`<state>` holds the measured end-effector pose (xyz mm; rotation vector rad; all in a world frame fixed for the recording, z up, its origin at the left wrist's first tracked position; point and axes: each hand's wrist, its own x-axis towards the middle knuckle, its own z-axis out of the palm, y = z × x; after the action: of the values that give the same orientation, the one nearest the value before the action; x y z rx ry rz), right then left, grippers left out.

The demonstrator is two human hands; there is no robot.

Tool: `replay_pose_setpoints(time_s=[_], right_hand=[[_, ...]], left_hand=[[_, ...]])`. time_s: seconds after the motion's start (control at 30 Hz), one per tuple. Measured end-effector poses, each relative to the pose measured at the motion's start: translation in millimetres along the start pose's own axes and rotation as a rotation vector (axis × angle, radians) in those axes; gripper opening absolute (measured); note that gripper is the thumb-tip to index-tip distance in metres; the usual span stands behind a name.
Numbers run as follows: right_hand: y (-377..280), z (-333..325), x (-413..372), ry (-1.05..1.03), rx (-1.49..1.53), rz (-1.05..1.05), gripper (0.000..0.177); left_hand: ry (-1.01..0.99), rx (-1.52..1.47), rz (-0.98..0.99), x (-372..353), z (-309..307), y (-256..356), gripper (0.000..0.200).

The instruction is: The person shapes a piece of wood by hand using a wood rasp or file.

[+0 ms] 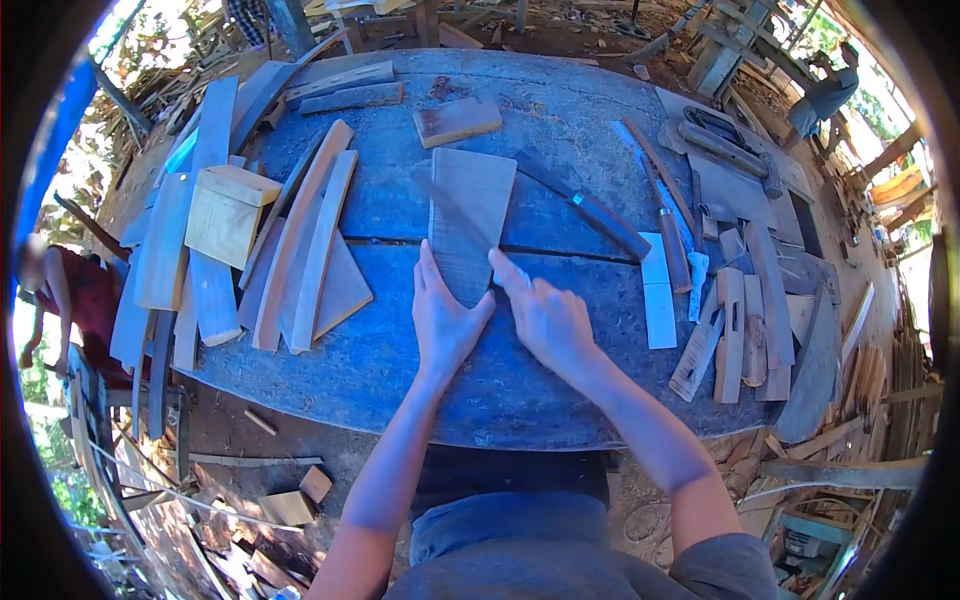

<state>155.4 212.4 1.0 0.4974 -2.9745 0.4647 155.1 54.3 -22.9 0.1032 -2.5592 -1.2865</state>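
A flat wooden board [474, 215] lies on the blue worktable in front of me, its narrower end towards me. My left hand [446, 325] braces that near end, fingers along the left edge and thumb at the right. My right hand [550, 315] is closed round a long, thin, blade-like tool [455, 208], which slants up and left across the board. Motion blur hides its exact kind, and my fingers cover its handle. Right of the board lies a dark-bladed tool with a wooden handle [612, 227]. A small wood block [458, 122] sits beyond the board.
Wood strips [305, 240] and a pale block [230, 212] are piled on the worktable [520, 390] at left. At right lie another wooden-handled tool [674, 250], a pale strip [658, 290], a wooden plane [730, 335] and offcuts. Other people [828, 92] are beyond the table.
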Motion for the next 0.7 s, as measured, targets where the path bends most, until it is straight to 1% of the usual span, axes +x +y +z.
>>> replay_pose_setpoints(time_s=[0.03,0.1,0.13,0.2,0.23,0.3,0.33,0.4,0.43,0.5,0.53,0.6,0.63,0.67,0.7], right_hand=[[3,1,2,-0.007,0.001,0.003,0.046],[14,3,17,0.105,0.076,-0.056,0.047],[22,6,37,0.105,0.080,-0.055,0.047],[39,12,86,0.158,0.034,0.086,0.049],[38,12,94,0.165,0.034,0.078,0.049],[36,9,102,0.171,0.084,0.151,0.052],[36,11,92,0.173,0.076,0.153,0.052],[18,13,43,0.104,0.030,0.061,0.052],[9,11,19,0.087,0.031,0.063,0.052],[-4,5,-14,0.003,0.078,-0.036,0.053],[0,7,-10,-0.005,0.077,-0.036,0.053],[16,10,17,0.131,0.080,-0.090,0.053],[22,8,39,0.138,0.073,-0.035,0.051],[27,7,60,0.147,0.068,-0.035,0.051],[31,6,79,0.149,0.044,0.030,0.049]], left_hand=[[-0.005,0.000,-0.006,1,0,0,0.102],[-0.036,-0.012,-0.041,1,-4,5,0.103],[-0.036,-0.008,-0.041,-2,-4,5,0.103],[-0.043,0.003,-0.057,0,-5,6,0.103],[-0.033,0.004,-0.052,0,-6,6,0.103],[-0.011,0.026,-0.051,0,-3,7,0.102],[-0.013,0.018,-0.048,1,-2,6,0.102],[-0.016,0.048,-0.031,2,-4,4,0.102],[-0.024,0.048,-0.045,0,-4,4,0.102],[-0.021,0.022,-0.068,2,-4,6,0.103],[-0.024,0.021,-0.075,2,-4,7,0.103],[-0.053,0.023,-0.085,2,-7,8,0.102],[-0.055,0.019,-0.077,1,-7,9,0.102],[-0.058,0.016,-0.083,2,-8,9,0.102],[-0.060,0.014,-0.090,2,-9,9,0.103]])
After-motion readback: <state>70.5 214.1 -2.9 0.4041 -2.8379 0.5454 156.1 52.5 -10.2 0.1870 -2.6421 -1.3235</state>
